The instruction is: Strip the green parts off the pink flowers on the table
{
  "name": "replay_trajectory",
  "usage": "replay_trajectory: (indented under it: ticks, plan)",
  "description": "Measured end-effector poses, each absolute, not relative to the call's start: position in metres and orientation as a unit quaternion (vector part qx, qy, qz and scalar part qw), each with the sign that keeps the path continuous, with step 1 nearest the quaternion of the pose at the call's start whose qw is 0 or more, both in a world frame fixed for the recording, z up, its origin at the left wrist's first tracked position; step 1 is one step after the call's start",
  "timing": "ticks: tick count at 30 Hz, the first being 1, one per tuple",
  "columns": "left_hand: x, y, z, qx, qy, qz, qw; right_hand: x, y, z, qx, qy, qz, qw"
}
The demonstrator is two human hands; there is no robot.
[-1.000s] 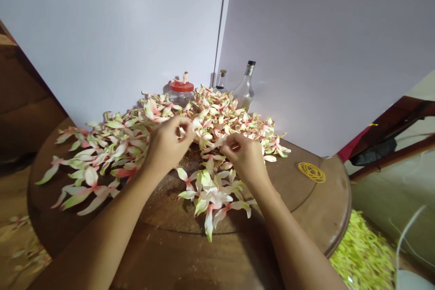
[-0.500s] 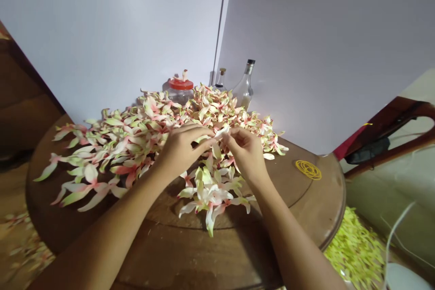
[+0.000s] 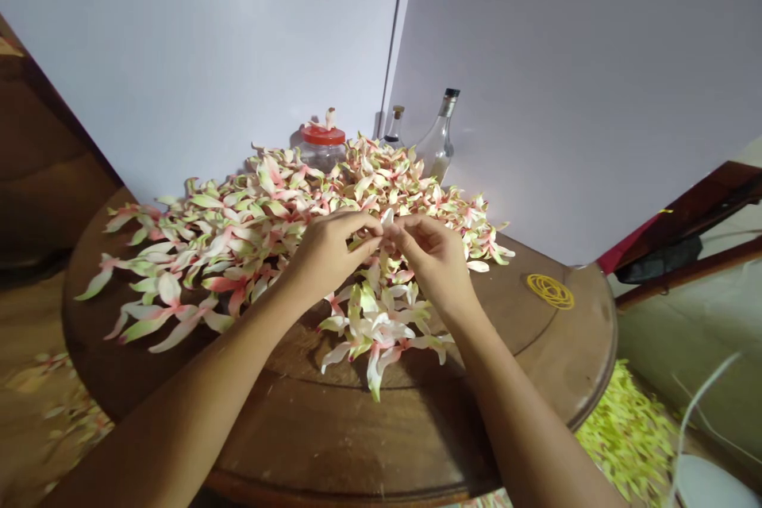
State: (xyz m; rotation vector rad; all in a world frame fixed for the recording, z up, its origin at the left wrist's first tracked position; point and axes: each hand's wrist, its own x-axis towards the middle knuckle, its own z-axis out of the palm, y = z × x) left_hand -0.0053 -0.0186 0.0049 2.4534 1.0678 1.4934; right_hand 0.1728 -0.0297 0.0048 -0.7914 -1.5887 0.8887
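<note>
L hand [image 3: 333, 254] + R hand [image 3: 437, 258] are pinching narrow, tips nearly meeting, holding small white petal-like flower piece [image 3: 388, 217] btwn them, above pink-white-green flower heap [image 3: 381, 175] on round brown wooden table [image 3: 333, 436]. Risk: hard squeeze could be tearing it, loose pinch dropping it.

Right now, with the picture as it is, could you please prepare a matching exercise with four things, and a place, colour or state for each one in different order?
1. Left hand
2. Jar lid
3. Thin loops
4. Leafy-looking heap

A. yellow, on the table, right side
B. yellow-green, low down beyond the table's right edge
C. in a pinch, close beside the right hand
D. red, with a flower piece on top

Pairs: 1-C, 2-D, 3-A, 4-B
</note>
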Motion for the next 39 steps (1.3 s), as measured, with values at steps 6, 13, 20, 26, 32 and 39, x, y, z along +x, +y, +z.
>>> replay_trajectory:
  ticks: [6, 13, 20, 26, 32, 39]
  plan:
    - [-0.015, -0.024, 0.015, 0.827, 0.330, 0.421, 0.171, 0.177, -0.030, 0.009, -0.366, -0.662, 0.298, 0.582]
    - [-0.019, -0.022, 0.013, 0.859, 0.324, 0.342, 0.198, 0.184, -0.024, 0.011, -0.384, -0.635, 0.221, 0.633]
    - [-0.029, -0.003, -0.001, 0.833, 0.390, 0.393, -0.012, 0.218, -0.061, 0.023, -0.415, -0.782, 0.153, 0.438]
    - [-0.029, -0.001, -0.001, 0.803, 0.406, 0.433, -0.056, 0.198, -0.085, -0.009, -0.397, -0.902, 0.055, 0.160]
    - [-0.030, -0.001, 0.000, 0.791, 0.418, 0.445, -0.038, 0.169, -0.085, -0.029, -0.370, -0.923, 0.033, 0.101]
    - [-0.032, -0.001, 0.000, 0.790, 0.427, 0.440, -0.005, 0.164, -0.084, -0.035, -0.354, -0.927, -0.004, 0.125]
